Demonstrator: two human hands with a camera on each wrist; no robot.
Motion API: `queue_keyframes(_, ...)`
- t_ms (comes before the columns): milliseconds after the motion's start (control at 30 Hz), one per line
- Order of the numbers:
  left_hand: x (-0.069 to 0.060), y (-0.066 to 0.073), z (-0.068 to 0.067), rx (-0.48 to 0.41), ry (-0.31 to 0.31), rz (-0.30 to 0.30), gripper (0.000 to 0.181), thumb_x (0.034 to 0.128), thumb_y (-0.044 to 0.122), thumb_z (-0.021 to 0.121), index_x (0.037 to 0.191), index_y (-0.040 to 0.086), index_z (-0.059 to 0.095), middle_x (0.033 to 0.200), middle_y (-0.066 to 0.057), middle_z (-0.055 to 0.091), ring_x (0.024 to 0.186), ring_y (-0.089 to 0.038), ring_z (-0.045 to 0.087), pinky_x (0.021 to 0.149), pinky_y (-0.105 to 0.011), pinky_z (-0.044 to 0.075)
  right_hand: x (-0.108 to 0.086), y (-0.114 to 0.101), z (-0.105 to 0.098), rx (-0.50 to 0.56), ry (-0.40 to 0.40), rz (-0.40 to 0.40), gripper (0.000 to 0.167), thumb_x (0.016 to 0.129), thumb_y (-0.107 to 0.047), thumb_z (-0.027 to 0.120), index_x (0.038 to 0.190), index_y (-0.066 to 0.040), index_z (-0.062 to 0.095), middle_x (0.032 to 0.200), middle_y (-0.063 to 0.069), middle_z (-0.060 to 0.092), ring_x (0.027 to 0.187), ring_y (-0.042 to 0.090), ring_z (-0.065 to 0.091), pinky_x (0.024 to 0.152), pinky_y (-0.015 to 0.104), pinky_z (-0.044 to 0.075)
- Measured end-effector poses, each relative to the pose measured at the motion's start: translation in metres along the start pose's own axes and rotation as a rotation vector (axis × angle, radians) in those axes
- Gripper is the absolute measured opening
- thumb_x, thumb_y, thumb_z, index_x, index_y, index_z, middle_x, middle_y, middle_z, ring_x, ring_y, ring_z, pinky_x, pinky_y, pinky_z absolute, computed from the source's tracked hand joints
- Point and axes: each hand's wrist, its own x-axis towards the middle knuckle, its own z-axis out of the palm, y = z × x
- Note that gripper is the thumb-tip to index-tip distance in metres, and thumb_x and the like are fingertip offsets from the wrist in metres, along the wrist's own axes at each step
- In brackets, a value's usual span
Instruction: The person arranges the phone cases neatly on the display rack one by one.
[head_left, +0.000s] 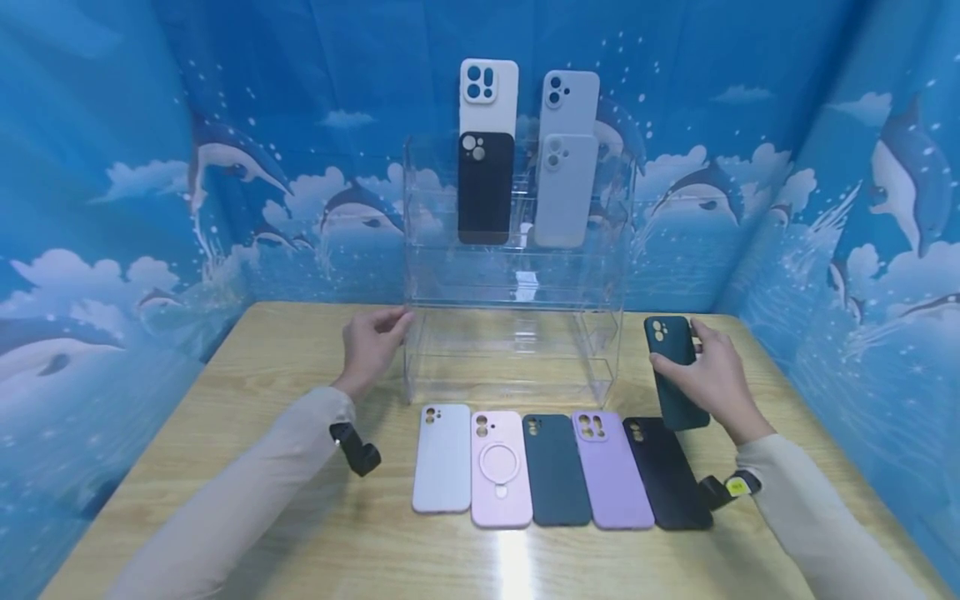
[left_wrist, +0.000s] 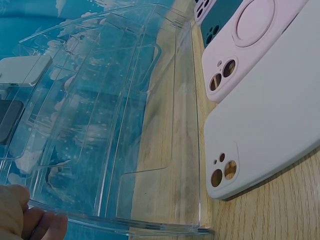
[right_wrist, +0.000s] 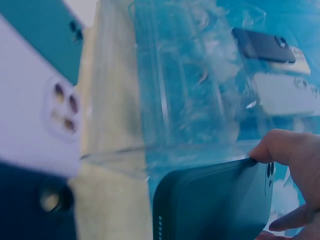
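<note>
Held phone case [head_left: 678,404]: dark green, in the right hand [head_left: 712,375], right of the clear rack [head_left: 465,287] and apart from it in the head view. Camera-hole end up, slightly tilted. Thumb on one long edge, fingers on the opposite one, gripping nearer the hole end; the lower part extends below the hand. Whether its bottom touches the table [head_left: 375,550]: cannot tell.

Left hand [head_left: 372,346]: thumb and fingers pinching the rack's left side edge.

Tally, judged from how things lie: four cases on the rack, one in hand, five off it. Placed, on the upper part: white case [head_left: 489,112] behind a black case with a pale camera ring [head_left: 485,192]; grey-blue case [head_left: 573,108] behind a pale case [head_left: 566,200]. Lower shelves look bare.

Remaining, flat in a row before the rack, left to right: light blue case [head_left: 441,462], pink case with a ring [head_left: 501,508], second dark green case [head_left: 557,471], purple case [head_left: 615,475], plain black case [head_left: 667,475].

Beyond: dolphin-print cloth [head_left: 375,75].
</note>
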Motion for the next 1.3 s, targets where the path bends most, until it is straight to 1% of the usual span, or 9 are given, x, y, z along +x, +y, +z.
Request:
queue_keyframes(233, 0.000, 0.001, 0.001, 0.004, 0.000, 0.004, 0.031, 0.0921, 0.027, 0.066, 0.116, 0.007, 0.068, 0.105, -0.012, 0.072, 0.084, -0.023, 0.071, 0.070, -0.027, 0.060, 0.013, -0.044, -0.004, 0.069, -0.027, -0.040, 0.091, 0.090, -0.043, 0.062, 0.151, 0.003, 0.013, 0.141, 0.034, 0.029, 0.124, 0.049, 0.038, 0.090, 0.064, 0.045)
queue_keyframes(433, 0.000, 0.000, 0.001, -0.008, 0.001, 0.013, 0.030, 0.0923, 0.024, 0.066, 0.116, 0.007, 0.068, 0.106, -0.013, 0.071, 0.086, -0.026, 0.071, 0.071, -0.028, 0.061, 0.022, -0.084, -0.001, 0.122, -0.033, -0.095, 0.093, 0.088, -0.042, 0.065, 0.153, -0.003, 0.011, 0.143, 0.029, 0.029, 0.125, 0.046, 0.038, 0.093, 0.063, 0.045)
queue_keyframes(567, 0.001, -0.001, 0.001, -0.011, 0.005, 0.017, 0.029, 0.0921, 0.023, 0.066, 0.116, 0.006, 0.069, 0.107, -0.013, 0.071, 0.086, -0.025, 0.071, 0.071, -0.026, 0.060, 0.029, -0.110, 0.004, 0.138, -0.028, -0.142, 0.092, 0.086, -0.040, 0.066, 0.153, -0.005, 0.014, 0.142, 0.027, 0.031, 0.125, 0.045, 0.039, 0.094, 0.061, 0.045)
queue_keyframes(800, 0.001, 0.000, 0.002, -0.011, 0.012, 0.021, 0.028, 0.0916, 0.021, 0.067, 0.114, 0.004, 0.069, 0.106, -0.014, 0.071, 0.087, -0.024, 0.070, 0.070, -0.024, 0.060, 0.044, -0.141, 0.016, 0.190, -0.018, -0.164, 0.090, 0.085, -0.039, 0.068, 0.153, -0.009, 0.018, 0.145, 0.024, 0.028, 0.125, 0.040, 0.040, 0.093, 0.057, 0.048)
queue_keyframes(867, 0.001, 0.000, 0.002, -0.014, 0.007, 0.018, 0.029, 0.0920, 0.022, 0.066, 0.115, 0.004, 0.068, 0.107, -0.014, 0.071, 0.089, -0.024, 0.070, 0.071, -0.023, 0.060, 0.048, -0.149, 0.019, 0.204, -0.014, -0.165, 0.090, 0.084, -0.039, 0.069, 0.153, -0.009, 0.018, 0.146, 0.023, 0.027, 0.127, 0.039, 0.040, 0.095, 0.056, 0.048)
queue_keyframes(967, 0.001, 0.001, 0.002, -0.021, 0.005, 0.008, 0.029, 0.0922, 0.022, 0.066, 0.116, 0.004, 0.068, 0.108, -0.014, 0.071, 0.089, -0.024, 0.070, 0.072, -0.022, 0.060, 0.054, -0.162, 0.024, 0.215, 0.000, -0.172, 0.092, 0.083, -0.040, 0.069, 0.153, -0.010, 0.017, 0.147, 0.022, 0.026, 0.127, 0.037, 0.041, 0.097, 0.054, 0.047)
queue_keyframes(1167, 0.000, 0.001, 0.001, 0.000, 0.003, -0.003, 0.030, 0.0927, 0.023, 0.065, 0.117, 0.005, 0.067, 0.109, -0.013, 0.070, 0.089, -0.024, 0.070, 0.072, -0.024, 0.060, 0.067, -0.189, 0.034, 0.252, 0.060, -0.187, 0.094, 0.082, -0.039, 0.070, 0.153, -0.011, 0.016, 0.146, 0.020, 0.025, 0.120, 0.034, 0.044, 0.097, 0.051, 0.047)
queue_keyframes(1300, 0.001, 0.000, 0.001, 0.017, 0.002, -0.004, 0.030, 0.0928, 0.024, 0.065, 0.117, 0.005, 0.067, 0.110, -0.013, 0.070, 0.088, -0.023, 0.070, 0.072, -0.024, 0.060, 0.073, -0.206, 0.042, 0.292, 0.109, -0.188, 0.093, 0.082, -0.038, 0.070, 0.153, -0.012, 0.015, 0.146, 0.016, 0.022, 0.124, 0.030, 0.040, 0.103, 0.047, 0.043)
